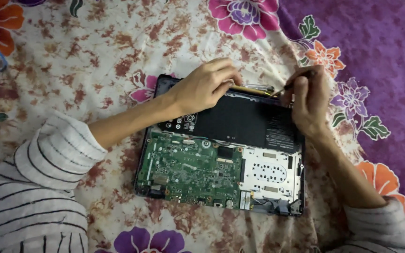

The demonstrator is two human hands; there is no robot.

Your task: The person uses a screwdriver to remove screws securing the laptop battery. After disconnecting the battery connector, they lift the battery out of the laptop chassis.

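Laptop (221,173) cover already off, battery (244,122) still seated; at twelve o'clock, left hand (205,86) presses flat, right hand (308,100) pinches a screwdriver (254,90).

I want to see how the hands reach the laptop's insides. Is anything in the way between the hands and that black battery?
Nothing visible blocks them. The left hand rests on the top edge of the black battery in the opened laptop. The right hand holds a thin tool at that same edge.
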